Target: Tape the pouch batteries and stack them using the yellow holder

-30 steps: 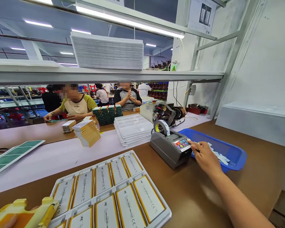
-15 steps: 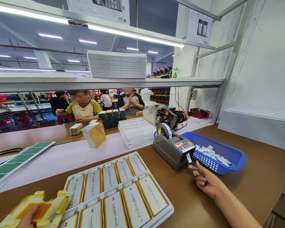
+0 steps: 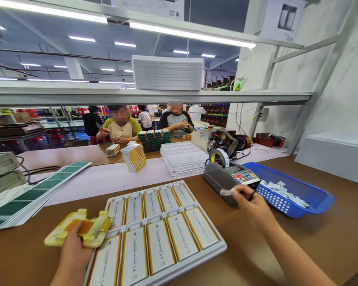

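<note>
My left hand (image 3: 76, 252) grips a pale yellow fixture (image 3: 55, 234) with raised corner blocks and an orange patch in its middle, thumb lying on top. Beneath its right edge is a white tray (image 3: 222, 248) with two rows of flat battery cells (image 3: 161, 242), white with yellow edges. My right hand (image 3: 255, 204) pinches a short pale strip of tape (image 3: 227, 192) just in front of the grey tape dispenser (image 3: 216, 176). A tape roll (image 3: 223, 157) with a blue-marked band sits on top of that machine.
A blue basket (image 3: 319, 196) of small white pieces stands right of the dispenser. Behind are stacked white trays (image 3: 183, 155), piled cells (image 3: 133, 157) and a machine (image 3: 226, 141). Green-panelled sheets (image 3: 44, 190) lie at left. Co-workers sit across the bench, under a shelf (image 3: 149, 98).
My right fingers have closed on the tape strip that was sticking out of the dispenser, and it is now away from the outlet. The view has swung left; more of my left hand shows.
</note>
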The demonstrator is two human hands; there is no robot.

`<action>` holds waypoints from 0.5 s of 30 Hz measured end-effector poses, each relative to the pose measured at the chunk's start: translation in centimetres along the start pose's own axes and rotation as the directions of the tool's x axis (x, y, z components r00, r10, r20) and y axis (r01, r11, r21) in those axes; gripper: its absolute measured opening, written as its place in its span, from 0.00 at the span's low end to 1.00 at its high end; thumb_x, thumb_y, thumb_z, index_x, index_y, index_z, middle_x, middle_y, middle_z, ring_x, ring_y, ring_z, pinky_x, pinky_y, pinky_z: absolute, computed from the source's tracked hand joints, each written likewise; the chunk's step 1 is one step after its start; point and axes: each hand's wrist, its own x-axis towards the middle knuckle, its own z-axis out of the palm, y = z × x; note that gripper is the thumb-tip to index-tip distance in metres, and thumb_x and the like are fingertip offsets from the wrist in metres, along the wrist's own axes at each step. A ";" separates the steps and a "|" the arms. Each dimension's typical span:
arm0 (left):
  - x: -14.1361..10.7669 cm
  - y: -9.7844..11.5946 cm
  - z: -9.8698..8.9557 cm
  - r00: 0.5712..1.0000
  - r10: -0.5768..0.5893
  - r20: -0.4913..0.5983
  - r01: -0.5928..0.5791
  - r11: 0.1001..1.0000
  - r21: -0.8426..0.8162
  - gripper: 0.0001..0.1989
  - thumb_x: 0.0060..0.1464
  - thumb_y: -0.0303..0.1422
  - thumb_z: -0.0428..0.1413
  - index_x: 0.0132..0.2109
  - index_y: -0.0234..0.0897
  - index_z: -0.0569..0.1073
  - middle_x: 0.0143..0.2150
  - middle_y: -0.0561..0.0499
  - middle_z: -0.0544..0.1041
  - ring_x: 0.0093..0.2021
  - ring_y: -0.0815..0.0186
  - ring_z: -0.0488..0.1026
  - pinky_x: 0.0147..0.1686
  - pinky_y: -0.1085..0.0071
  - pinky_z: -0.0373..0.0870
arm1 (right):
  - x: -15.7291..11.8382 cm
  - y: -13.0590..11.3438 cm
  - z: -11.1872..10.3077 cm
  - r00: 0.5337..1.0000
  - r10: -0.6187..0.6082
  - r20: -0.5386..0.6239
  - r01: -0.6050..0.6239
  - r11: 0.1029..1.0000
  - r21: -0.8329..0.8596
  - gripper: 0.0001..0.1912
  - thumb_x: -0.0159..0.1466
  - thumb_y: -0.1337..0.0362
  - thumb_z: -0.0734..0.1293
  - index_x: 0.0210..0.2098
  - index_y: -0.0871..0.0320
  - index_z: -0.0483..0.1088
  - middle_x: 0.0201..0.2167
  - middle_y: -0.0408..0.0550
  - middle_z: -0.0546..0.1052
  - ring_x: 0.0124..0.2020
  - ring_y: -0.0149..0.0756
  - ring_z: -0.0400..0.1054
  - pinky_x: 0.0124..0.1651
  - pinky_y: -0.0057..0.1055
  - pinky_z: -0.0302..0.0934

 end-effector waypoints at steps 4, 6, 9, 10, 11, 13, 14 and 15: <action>-0.1 -0.3 0.0 1.000 0.016 0.025 -0.017 1.000 0.024 0.09 0.49 0.25 0.49 0.38 0.38 0.68 0.30 0.53 0.72 0.33 0.66 0.71 0.38 0.61 0.71 | 0.3 -2.4 3.9 0.693 0.025 0.721 0.405 0.813 -0.418 0.08 0.56 0.59 0.64 0.27 0.57 0.67 0.37 0.45 0.64 0.34 0.31 0.63 0.38 0.28 0.58; -0.1 -0.4 0.0 0.999 0.026 0.027 -0.027 0.999 0.030 0.09 0.49 0.25 0.49 0.39 0.39 0.68 0.31 0.53 0.72 0.34 0.65 0.71 0.38 0.61 0.71 | 1.0 -2.3 5.4 0.540 0.143 0.829 0.519 0.719 -0.462 0.09 0.52 0.59 0.66 0.30 0.57 0.67 0.40 0.45 0.64 0.36 0.33 0.63 0.40 0.29 0.57; 0.1 -0.4 -0.1 0.999 0.021 0.029 -0.022 0.999 0.030 0.10 0.48 0.26 0.50 0.39 0.39 0.68 0.31 0.53 0.71 0.33 0.65 0.70 0.37 0.60 0.71 | 2.0 -0.9 6.8 0.375 0.299 0.878 0.599 0.644 -0.475 0.16 0.48 0.55 0.69 0.33 0.57 0.68 0.43 0.46 0.63 0.36 0.37 0.64 0.38 0.30 0.57; 0.2 -0.5 -0.1 1.000 0.017 0.026 -0.017 1.000 0.024 0.10 0.49 0.26 0.50 0.40 0.38 0.68 0.32 0.53 0.71 0.32 0.66 0.70 0.37 0.59 0.71 | 2.2 -0.3 7.1 0.340 0.343 0.876 0.606 0.632 -0.483 0.18 0.47 0.53 0.69 0.33 0.57 0.68 0.44 0.47 0.63 0.36 0.38 0.64 0.36 0.30 0.57; 0.3 -0.5 -0.2 1.000 0.013 0.022 -0.014 1.000 0.020 0.10 0.49 0.26 0.50 0.40 0.38 0.67 0.32 0.52 0.71 0.31 0.66 0.70 0.37 0.59 0.70 | 2.4 0.2 7.3 0.320 0.381 0.867 0.604 0.623 -0.497 0.19 0.46 0.52 0.69 0.34 0.56 0.68 0.44 0.47 0.63 0.36 0.38 0.64 0.35 0.30 0.57; 0.3 -0.5 -0.2 1.000 0.013 0.015 -0.014 1.000 0.022 0.10 0.49 0.26 0.50 0.41 0.38 0.67 0.34 0.52 0.71 0.31 0.68 0.70 0.38 0.61 0.70 | 2.6 1.1 7.5 0.335 0.424 0.841 0.567 0.622 -0.540 0.25 0.43 0.51 0.70 0.37 0.56 0.67 0.45 0.48 0.63 0.37 0.40 0.64 0.35 0.30 0.57; 0.4 -0.6 -0.1 1.000 0.020 0.005 -0.020 0.999 0.029 0.11 0.49 0.26 0.51 0.42 0.38 0.67 0.35 0.52 0.71 0.32 0.69 0.70 0.38 0.62 0.70 | 2.7 1.5 7.5 0.364 0.431 0.826 0.533 0.631 -0.564 0.29 0.42 0.51 0.71 0.40 0.56 0.65 0.45 0.48 0.62 0.38 0.41 0.63 0.35 0.30 0.57; 0.3 -0.6 -0.1 1.000 0.031 -0.004 -0.031 0.999 0.035 0.11 0.49 0.26 0.51 0.42 0.38 0.66 0.36 0.52 0.71 0.32 0.69 0.70 0.39 0.63 0.70 | 2.7 1.9 7.5 0.395 0.433 0.810 0.493 0.644 -0.584 0.33 0.40 0.51 0.72 0.42 0.56 0.64 0.45 0.48 0.62 0.39 0.42 0.63 0.36 0.30 0.57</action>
